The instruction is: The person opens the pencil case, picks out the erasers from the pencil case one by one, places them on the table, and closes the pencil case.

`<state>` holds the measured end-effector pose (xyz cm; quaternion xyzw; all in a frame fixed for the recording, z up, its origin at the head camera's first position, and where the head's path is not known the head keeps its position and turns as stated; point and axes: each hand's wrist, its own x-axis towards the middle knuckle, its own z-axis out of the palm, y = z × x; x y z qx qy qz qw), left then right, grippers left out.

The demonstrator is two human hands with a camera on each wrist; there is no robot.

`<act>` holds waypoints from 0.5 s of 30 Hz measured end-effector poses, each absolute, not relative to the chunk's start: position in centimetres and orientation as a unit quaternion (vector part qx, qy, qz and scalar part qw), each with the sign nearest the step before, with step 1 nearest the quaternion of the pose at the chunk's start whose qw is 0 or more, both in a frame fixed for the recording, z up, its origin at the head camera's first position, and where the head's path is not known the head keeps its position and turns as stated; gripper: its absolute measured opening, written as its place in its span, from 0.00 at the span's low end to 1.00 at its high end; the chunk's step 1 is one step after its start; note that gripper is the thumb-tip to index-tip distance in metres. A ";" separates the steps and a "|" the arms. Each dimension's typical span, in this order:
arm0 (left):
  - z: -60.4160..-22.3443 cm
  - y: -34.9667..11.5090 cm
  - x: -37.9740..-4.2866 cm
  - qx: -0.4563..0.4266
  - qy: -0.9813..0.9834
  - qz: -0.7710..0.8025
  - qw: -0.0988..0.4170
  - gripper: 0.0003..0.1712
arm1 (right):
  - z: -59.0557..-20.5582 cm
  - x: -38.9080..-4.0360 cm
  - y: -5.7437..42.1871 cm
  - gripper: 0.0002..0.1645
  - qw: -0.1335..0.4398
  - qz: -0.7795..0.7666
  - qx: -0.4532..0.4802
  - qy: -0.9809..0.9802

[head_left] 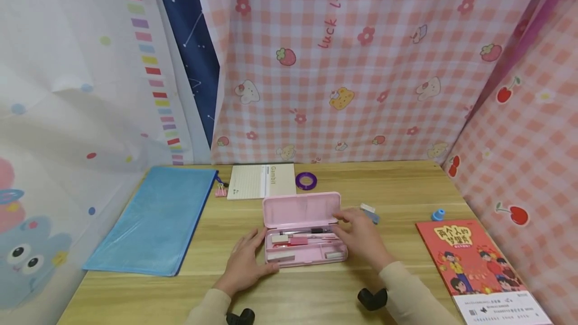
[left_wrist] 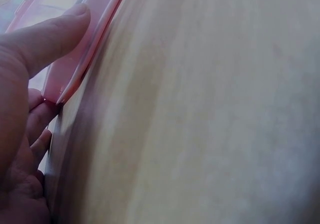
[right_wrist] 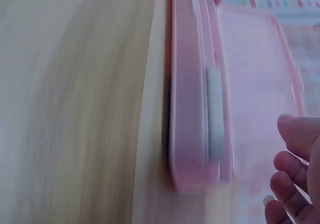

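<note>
A pink pencil case (head_left: 307, 264) lies on the table with its lid (head_left: 301, 210) raised. Inside are a black pen (head_left: 316, 230), a white eraser (head_left: 280, 239), a pink-and-white pen (head_left: 298, 240) and other small items. My left hand (head_left: 246, 265) grips the case's left end, thumb at the front corner, and the left wrist view shows its fingers around the pink edge (left_wrist: 75, 72). My right hand (head_left: 361, 237) is by the right end, fingertips near the lid's lower right corner. In the right wrist view its fingers are loosely bent beside the lid (right_wrist: 255, 84).
A blue zip folder (head_left: 153, 219) lies left. Behind the case are a pink binder clip (head_left: 221, 190), a notepad (head_left: 257, 181) and a purple tape roll (head_left: 306, 181). An eraser (head_left: 371, 213) lies beyond my right hand; a blue sharpener-like piece (head_left: 438, 215) and red book (head_left: 474, 265) are right.
</note>
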<state>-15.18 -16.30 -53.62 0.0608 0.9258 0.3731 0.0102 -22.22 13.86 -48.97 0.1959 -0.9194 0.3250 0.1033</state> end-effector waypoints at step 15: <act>-53.8 -16.3 -15.3 0.066 0.925 0.374 0.008 0.58 | -49.7 -21.2 9.1 0.13 -0.002 0.307 0.276 -0.911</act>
